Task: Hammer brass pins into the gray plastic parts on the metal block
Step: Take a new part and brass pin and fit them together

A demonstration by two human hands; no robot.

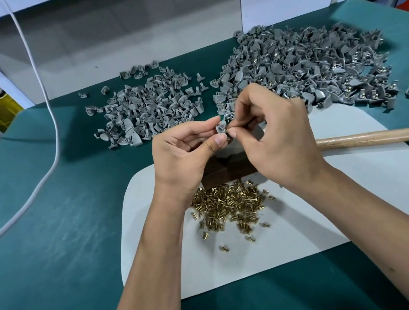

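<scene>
Nearest, a heap of brass pins (229,204) lies on a pale mat (340,199). Above it, the left hand (184,155) pinches one gray plastic part (222,128) between thumb and fingers, while the right hand (273,137) pinches at the same part; both hide most of the metal block (227,171). A wooden handle (384,137) lies to the right. Beyond, two piles of gray parts (300,68) cover the green table (53,261).

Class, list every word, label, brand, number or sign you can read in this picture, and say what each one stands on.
None: no readable text shows anywhere.
The gray plastic part, pinched between the left hand and right hand, bears no visible marking.
The wooden hammer handle is plain.
The brass pins are too small to tell.
</scene>
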